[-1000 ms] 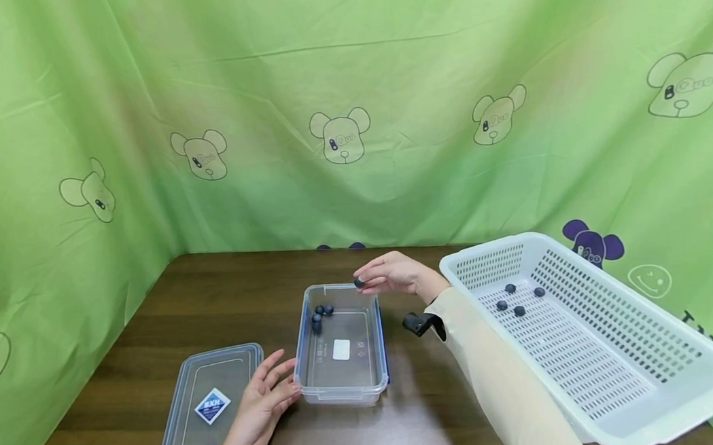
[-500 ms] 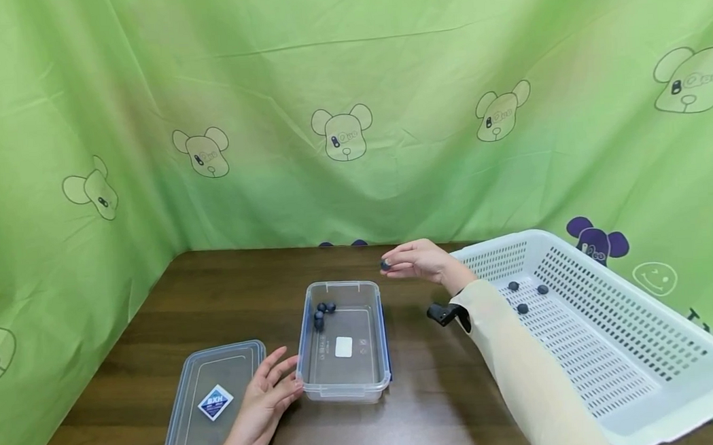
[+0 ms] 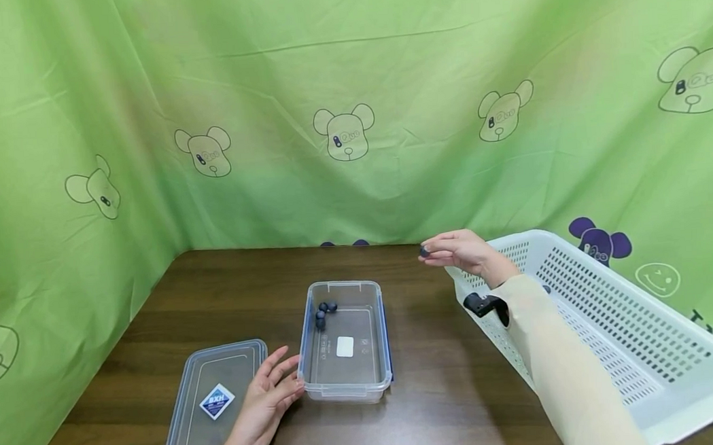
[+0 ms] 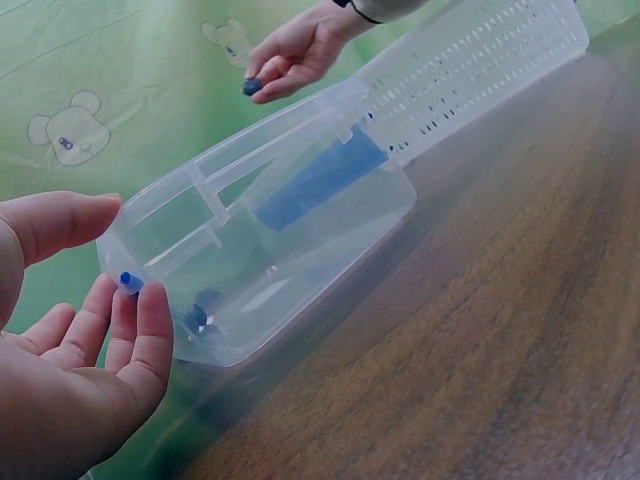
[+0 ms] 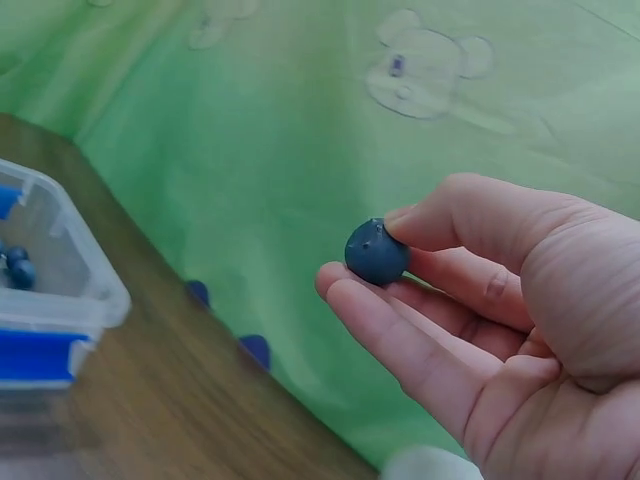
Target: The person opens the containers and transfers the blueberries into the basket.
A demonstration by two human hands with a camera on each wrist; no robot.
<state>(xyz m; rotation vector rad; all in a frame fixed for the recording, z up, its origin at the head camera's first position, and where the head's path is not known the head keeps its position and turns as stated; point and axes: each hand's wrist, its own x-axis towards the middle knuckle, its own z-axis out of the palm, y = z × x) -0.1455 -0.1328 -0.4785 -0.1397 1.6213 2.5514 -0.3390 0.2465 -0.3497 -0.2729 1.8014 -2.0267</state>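
A blueberry (image 5: 377, 252) is pinched between the thumb and fingertips of my right hand (image 3: 464, 251), raised near the far left corner of the white basket (image 3: 591, 249). Left of it, on the table, stands a clear plastic food box (image 3: 345, 390) with several blueberries (image 3: 320, 315) in its far left part. My left hand (image 3: 263, 400) rests against the box's near left side, its thumb and fingertips touching the rim and wall. In the left wrist view those fingers (image 4: 150, 340) are loosely extended. The right forearm hides part of the basket's inside.
A clear lid (image 3: 194, 375) with a blue-and-white label lies left of the box, partly under the left forearm. The brown wooden table (image 3: 243, 277) ends at a green printed curtain (image 3: 269, 200). One blueberry in the basket peeks out past the right sleeve (image 3: 560, 346).
My right hand has moved right, from above the box's far right corner to the basket's far left corner, with the blueberry still pinched. The left hand has kept its place at the box.
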